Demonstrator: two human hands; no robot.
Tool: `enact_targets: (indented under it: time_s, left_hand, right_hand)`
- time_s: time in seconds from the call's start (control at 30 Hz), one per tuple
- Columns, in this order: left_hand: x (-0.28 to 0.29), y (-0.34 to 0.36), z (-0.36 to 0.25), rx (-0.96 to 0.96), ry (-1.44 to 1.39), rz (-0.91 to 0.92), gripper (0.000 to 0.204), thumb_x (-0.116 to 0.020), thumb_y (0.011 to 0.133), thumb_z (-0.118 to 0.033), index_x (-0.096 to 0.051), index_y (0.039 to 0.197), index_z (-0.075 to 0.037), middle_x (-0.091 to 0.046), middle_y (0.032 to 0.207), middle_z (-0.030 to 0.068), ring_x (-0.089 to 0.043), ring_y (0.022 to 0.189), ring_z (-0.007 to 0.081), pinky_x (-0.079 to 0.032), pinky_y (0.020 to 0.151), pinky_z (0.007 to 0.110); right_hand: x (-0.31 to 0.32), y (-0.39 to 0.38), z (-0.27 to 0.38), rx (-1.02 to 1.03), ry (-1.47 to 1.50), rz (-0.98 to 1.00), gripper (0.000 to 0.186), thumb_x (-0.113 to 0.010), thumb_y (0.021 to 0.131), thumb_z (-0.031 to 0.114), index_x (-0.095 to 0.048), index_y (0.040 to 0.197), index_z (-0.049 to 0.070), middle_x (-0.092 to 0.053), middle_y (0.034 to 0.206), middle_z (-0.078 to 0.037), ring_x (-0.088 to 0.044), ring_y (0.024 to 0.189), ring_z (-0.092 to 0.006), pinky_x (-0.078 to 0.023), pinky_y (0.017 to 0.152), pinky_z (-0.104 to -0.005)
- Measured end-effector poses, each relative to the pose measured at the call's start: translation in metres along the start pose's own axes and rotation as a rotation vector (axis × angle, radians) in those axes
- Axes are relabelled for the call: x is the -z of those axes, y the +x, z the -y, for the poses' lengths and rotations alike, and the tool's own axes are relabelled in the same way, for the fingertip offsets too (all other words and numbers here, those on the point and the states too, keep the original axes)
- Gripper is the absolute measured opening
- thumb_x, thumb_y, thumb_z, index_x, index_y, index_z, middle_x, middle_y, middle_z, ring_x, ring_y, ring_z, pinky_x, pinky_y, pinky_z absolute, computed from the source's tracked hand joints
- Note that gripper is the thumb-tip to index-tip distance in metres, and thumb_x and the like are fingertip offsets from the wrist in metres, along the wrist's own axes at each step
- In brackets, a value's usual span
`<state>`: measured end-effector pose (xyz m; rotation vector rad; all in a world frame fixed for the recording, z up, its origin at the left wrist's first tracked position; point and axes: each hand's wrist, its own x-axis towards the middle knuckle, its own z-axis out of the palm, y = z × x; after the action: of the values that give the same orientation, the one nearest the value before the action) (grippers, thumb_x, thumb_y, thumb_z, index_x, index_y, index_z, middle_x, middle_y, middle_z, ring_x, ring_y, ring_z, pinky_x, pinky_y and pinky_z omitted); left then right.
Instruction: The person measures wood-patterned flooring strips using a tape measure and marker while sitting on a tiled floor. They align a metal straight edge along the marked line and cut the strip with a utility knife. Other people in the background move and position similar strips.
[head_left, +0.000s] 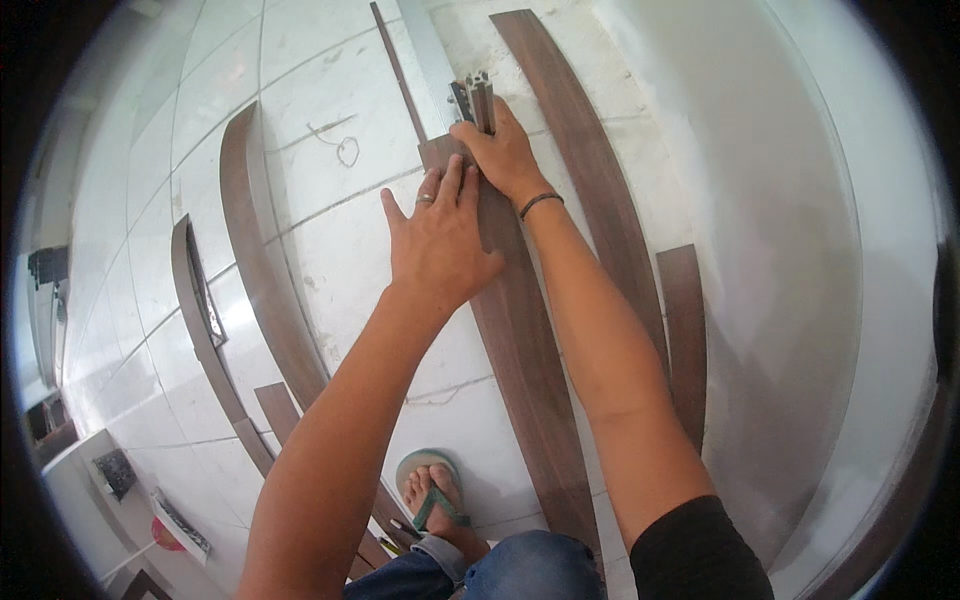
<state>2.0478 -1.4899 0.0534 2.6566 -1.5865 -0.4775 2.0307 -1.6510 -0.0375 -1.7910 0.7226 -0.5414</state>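
Observation:
A long dark-brown wood-grain plank (520,345) runs from my knees away across the tiled floor. My left hand (437,235) lies flat on it near its far end, fingers spread, a ring on one finger. Just beyond, my right hand (503,155) is closed around a short upright metal profile piece (479,100) at the plank's end; its lower part is hidden by the fingers. A pale flat strip (428,65) extends onward from that end, with a thin brown strip (400,75) alongside on the left.
A second brown plank (590,165) and a shorter brown piece (683,330) lie right, beside a pale wall (770,250). At left are a curved-looking brown board (255,225) and a narrower one (200,320). My sandalled foot (432,490) stands left of the plank.

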Motion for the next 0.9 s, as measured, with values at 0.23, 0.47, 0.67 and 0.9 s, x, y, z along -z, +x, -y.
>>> enact_targets:
  time_s: [0.23,0.47,0.67,0.9]
  left_hand:
    - [0.002,0.004,0.010,0.032,0.050,0.036,0.100,-0.086,0.076,-0.042,-0.037,0.160,-0.016,-0.032,0.168,0.0047,-0.031,0.154,0.0284,-0.024,0.123,0.067]
    - [-0.002,0.007,0.004,0.019,0.047,0.021,0.097,-0.086,0.078,-0.041,-0.038,0.158,-0.013,-0.033,0.167,0.0055,-0.032,0.154,0.0276,-0.027,0.123,0.065]
    - [0.005,0.010,-0.001,0.009,0.081,0.038,0.098,-0.087,0.078,-0.041,-0.039,0.158,-0.013,-0.036,0.165,0.0086,-0.037,0.151,0.0298,-0.028,0.123,0.065]
    - [-0.008,0.010,0.003,-0.003,0.069,-0.026,0.097,-0.088,0.077,-0.043,-0.041,0.156,-0.012,-0.038,0.165,0.0094,-0.037,0.151,0.0300,-0.029,0.123,0.062]
  right_hand:
    - [-0.011,-0.005,-0.001,0.061,0.042,-0.053,0.070,-0.068,0.088,0.036,-0.053,0.145,-0.001,-0.058,0.140,-0.025,-0.053,0.133,-0.0402,-0.042,0.113,-0.0465]
    - [-0.003,-0.002,0.003,0.085,-0.060,-0.074,0.057,-0.067,0.084,0.033,-0.063,0.132,0.003,-0.067,0.124,-0.024,-0.062,0.115,-0.0420,-0.047,0.104,-0.0482]
    - [-0.005,0.003,0.006,0.253,-0.052,-0.133,0.055,-0.070,0.081,0.029,-0.062,0.130,0.004,-0.069,0.118,-0.023,-0.068,0.106,-0.0393,-0.053,0.094,-0.0448]
    - [-0.007,0.004,-0.002,0.108,0.028,-0.096,0.050,-0.070,0.085,0.029,-0.062,0.128,0.003,-0.069,0.118,-0.022,-0.066,0.110,-0.0402,-0.052,0.098,-0.0454]
